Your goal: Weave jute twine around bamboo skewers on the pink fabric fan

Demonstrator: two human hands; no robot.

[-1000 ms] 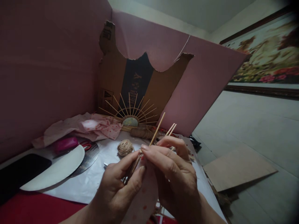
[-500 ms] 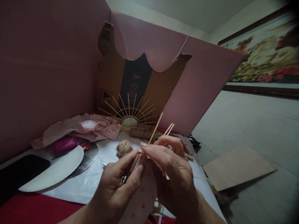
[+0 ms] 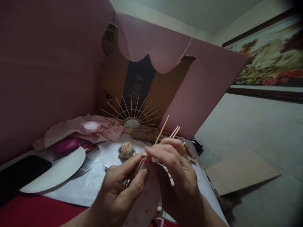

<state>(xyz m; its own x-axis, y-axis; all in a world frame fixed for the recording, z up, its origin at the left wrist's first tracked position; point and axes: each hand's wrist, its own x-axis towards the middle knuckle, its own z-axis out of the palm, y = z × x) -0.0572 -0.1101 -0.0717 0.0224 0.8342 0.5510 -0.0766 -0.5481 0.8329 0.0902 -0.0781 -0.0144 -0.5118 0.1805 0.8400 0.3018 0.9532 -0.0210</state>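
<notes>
Thumb and fingers of my left hand (image 3: pixel 120 186) pinch the edge of a fabric-covered piece, white with pink dots (image 3: pixel 144 205). Brown braided twine (image 3: pixel 139 165) runs along that edge. My right hand (image 3: pixel 181 170) is closed at the top of the same edge, its fingertips pressed on the twine; what sits under them is hidden. Thin wooden sticks (image 3: pixel 163 127) stick up behind the right fingers, seemingly part of the held piece. Beyond the hands lies a ball of twine (image 3: pixel 126 150).
A half-round fan of sticks (image 3: pixel 132 123) leans on torn cardboard (image 3: pixel 113 75) at the back. To the left lie dotted cloth (image 3: pixel 104 129), red-handled scissors (image 3: pixel 88 147), a white half disc (image 3: pixel 56 173), a magenta object (image 3: pixel 67 145) and a black phone-like slab (image 3: pixel 26 168).
The sticks and the top of the held piece have shifted slightly right. Both hands keep their hold, with the right fingertips moved a little along the edge.
</notes>
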